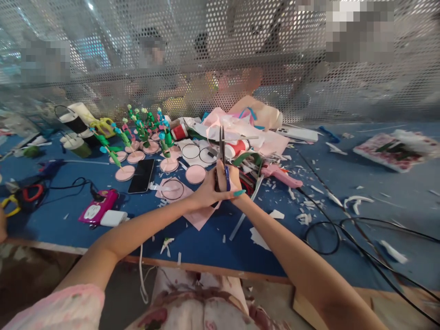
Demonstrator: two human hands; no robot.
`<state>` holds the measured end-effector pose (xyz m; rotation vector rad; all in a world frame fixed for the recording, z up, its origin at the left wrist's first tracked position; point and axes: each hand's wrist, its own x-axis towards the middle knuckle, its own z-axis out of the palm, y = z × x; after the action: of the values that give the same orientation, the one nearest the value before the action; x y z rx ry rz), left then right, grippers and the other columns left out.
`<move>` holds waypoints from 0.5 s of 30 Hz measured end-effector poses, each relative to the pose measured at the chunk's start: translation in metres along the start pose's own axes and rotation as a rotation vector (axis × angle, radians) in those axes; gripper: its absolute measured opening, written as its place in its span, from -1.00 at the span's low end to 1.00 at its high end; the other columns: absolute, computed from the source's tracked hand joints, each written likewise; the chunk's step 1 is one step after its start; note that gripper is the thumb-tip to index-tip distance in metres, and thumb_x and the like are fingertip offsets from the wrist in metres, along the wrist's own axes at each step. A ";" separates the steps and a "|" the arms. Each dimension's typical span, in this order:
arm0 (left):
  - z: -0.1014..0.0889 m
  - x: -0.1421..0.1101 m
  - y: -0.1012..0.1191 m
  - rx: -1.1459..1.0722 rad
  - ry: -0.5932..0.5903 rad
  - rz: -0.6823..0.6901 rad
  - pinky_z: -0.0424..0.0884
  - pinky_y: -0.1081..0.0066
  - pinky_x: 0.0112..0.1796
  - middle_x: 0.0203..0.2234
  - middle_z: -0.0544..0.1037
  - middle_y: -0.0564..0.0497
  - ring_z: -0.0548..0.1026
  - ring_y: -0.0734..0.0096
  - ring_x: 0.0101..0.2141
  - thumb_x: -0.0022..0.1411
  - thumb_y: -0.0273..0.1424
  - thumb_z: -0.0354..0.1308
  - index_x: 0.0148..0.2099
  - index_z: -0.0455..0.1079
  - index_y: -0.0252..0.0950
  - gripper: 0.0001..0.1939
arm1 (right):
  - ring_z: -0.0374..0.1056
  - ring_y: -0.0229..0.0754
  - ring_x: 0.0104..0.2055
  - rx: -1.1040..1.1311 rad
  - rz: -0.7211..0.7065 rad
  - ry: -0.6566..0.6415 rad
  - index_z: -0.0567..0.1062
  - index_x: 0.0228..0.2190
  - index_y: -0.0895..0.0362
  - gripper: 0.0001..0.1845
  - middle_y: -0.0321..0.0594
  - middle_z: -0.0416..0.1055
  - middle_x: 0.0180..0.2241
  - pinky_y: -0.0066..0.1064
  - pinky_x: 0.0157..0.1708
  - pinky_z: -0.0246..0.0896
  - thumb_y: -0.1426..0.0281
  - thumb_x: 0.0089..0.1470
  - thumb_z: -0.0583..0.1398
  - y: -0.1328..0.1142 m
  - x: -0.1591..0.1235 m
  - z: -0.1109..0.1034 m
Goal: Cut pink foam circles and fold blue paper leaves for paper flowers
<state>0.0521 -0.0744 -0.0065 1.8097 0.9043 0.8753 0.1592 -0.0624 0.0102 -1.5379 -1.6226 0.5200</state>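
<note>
Both of my hands meet over the middle of the blue table [206,247]. In my right hand [235,176] is a pair of scissors [222,146] with dark blades pointing away from me and a blue handle. My left hand [205,190] is closed close against it, its thumb with a teal nail reaching across; what its fingers grip is hidden. Pink paper [200,219] lies below my left hand. Next to it are a round pink disc [195,174] and a black ring [172,189].
Small artificial flowers on pink discs [124,173] stand at the left, near a black phone [140,176] and a magenta power strip [99,206]. To the right are a pink glue gun [281,175], black cables [323,237] and white scraps. A perforated metal screen [192,82] rises behind.
</note>
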 end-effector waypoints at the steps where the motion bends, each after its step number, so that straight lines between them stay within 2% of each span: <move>1: 0.000 0.001 0.002 0.006 -0.002 -0.008 0.20 0.02 0.13 0.10 0.20 -0.23 0.14 -0.03 0.18 -0.08 -0.08 0.31 0.28 -0.09 -0.26 -0.02 | 0.26 -0.20 -0.55 -0.031 0.015 0.011 0.14 -0.69 0.06 -0.53 -0.22 0.28 -0.64 -0.37 -0.42 0.17 0.21 0.22 -0.10 0.000 0.001 -0.002; 3: 0.000 0.000 0.005 0.071 0.066 -0.011 0.14 -0.05 0.15 0.14 0.13 -0.27 0.06 -0.09 0.21 -0.07 -0.04 0.29 0.27 -0.13 -0.27 -0.01 | 0.29 -0.16 -0.53 -0.088 0.044 0.025 0.18 -0.68 0.07 -0.57 -0.17 0.31 -0.63 -0.36 -0.42 0.15 0.24 0.19 -0.05 0.001 0.003 -0.007; 5: -0.004 -0.002 0.006 0.182 0.256 0.066 0.07 -0.07 0.17 0.16 0.06 -0.31 0.00 -0.07 0.24 0.01 -0.02 0.22 0.26 -0.18 -0.28 -0.07 | 0.34 -0.09 -0.48 -0.184 0.084 0.039 0.26 -0.65 0.10 -0.65 -0.08 0.37 -0.58 -0.34 -0.43 0.14 0.28 0.13 0.05 0.000 0.003 -0.012; 7: -0.013 -0.004 0.008 0.328 0.492 0.251 0.06 -0.06 0.18 0.14 0.05 -0.32 0.03 0.01 0.23 0.13 -0.05 0.12 0.22 -0.18 -0.30 -0.20 | 0.40 0.00 -0.40 -0.337 0.129 0.042 0.37 -0.56 0.17 -0.74 0.05 0.44 -0.49 -0.33 -0.42 0.16 0.31 0.10 0.09 -0.003 0.001 -0.015; 9: -0.027 -0.004 0.013 0.497 0.680 0.423 0.11 -0.11 0.14 0.11 0.09 -0.34 0.07 -0.01 0.21 0.19 -0.11 0.07 0.17 -0.11 -0.30 -0.34 | 0.43 0.06 -0.32 -0.498 0.158 0.038 0.44 -0.43 0.25 -0.73 0.16 0.47 -0.40 -0.33 -0.38 0.19 0.31 0.12 0.07 -0.006 -0.001 -0.015; 10: -0.035 -0.004 0.018 0.587 0.716 0.471 0.14 -0.15 0.10 0.08 0.14 -0.34 0.10 -0.05 0.19 0.18 -0.13 0.08 0.13 -0.03 -0.29 -0.40 | 0.44 0.07 -0.29 -0.554 0.168 0.035 0.45 -0.38 0.27 -0.72 0.19 0.48 -0.38 -0.33 -0.37 0.20 0.31 0.13 0.07 -0.007 -0.003 -0.015; 11: -0.042 -0.003 0.025 0.682 0.704 0.488 0.16 -0.16 0.08 0.05 0.20 -0.32 0.13 -0.08 0.17 0.18 -0.15 0.10 0.09 0.05 -0.27 -0.47 | 0.44 0.07 -0.28 -0.580 0.172 0.032 0.45 -0.35 0.29 -0.73 0.19 0.48 -0.38 -0.33 -0.36 0.21 0.33 0.13 0.07 -0.008 -0.004 -0.014; 15: -0.061 0.002 0.060 0.963 0.687 0.412 0.11 -0.13 0.10 0.01 0.33 -0.26 0.17 -0.04 0.16 0.27 -0.38 -0.01 0.04 0.22 -0.26 -0.71 | 0.46 0.04 -0.24 -0.541 0.163 0.006 0.44 -0.28 0.30 -0.80 0.16 0.48 -0.39 -0.34 -0.31 0.24 0.48 0.10 0.06 -0.008 -0.004 -0.011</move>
<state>0.0141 -0.0674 0.0695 2.6249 1.6025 1.5487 0.1620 -0.0697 0.0218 -2.0745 -1.7291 0.1591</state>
